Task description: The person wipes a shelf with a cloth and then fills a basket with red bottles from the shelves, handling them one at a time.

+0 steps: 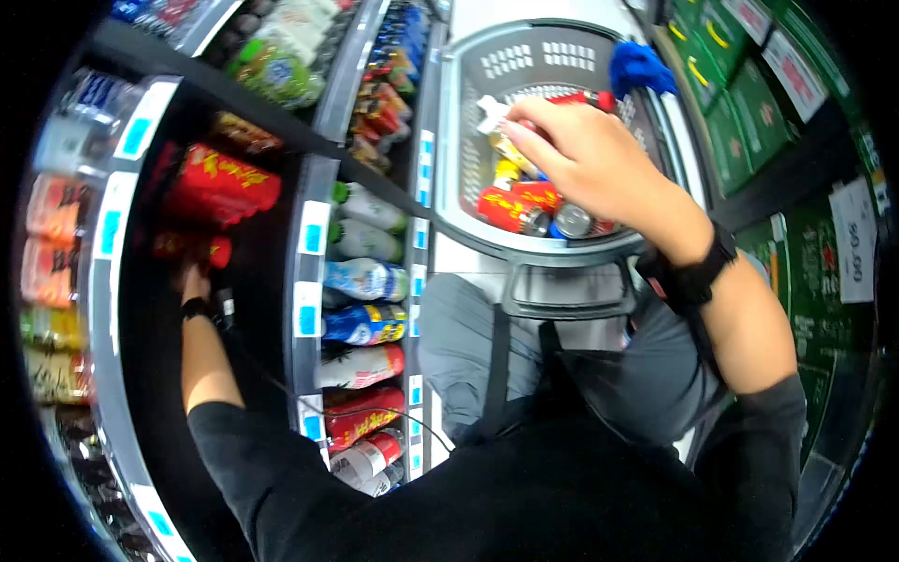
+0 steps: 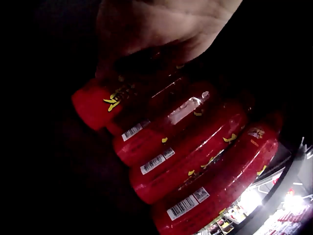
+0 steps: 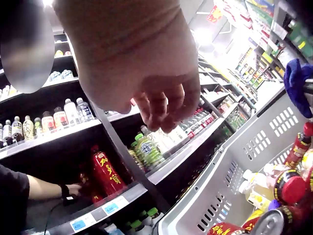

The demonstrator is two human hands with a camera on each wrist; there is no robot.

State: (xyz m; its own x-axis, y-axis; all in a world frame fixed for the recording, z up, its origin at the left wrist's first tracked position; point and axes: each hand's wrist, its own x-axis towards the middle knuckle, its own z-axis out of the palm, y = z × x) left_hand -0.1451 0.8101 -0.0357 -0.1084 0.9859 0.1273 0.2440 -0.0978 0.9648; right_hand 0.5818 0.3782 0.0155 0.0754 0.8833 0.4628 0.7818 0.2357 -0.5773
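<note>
In the head view my left hand reaches deep into a dark shelf, right at a red bottle with yellow lettering. The left wrist view has this hand over a row of red bottles; its fingers are hidden in shadow, so I cannot tell whether they grip one. My right hand hovers above a grey shopping basket. Its fingers hang loosely curled with nothing between them in the right wrist view. Red cans and assorted bottles lie in the basket.
Shelf dividers and price-tag rails edge the left hand's compartment. Lower shelves carry several lying bottles. Stacked green boxes line the right side. A blue cloth-like bundle hangs on the basket rim, and a thin cable crosses near the shelf.
</note>
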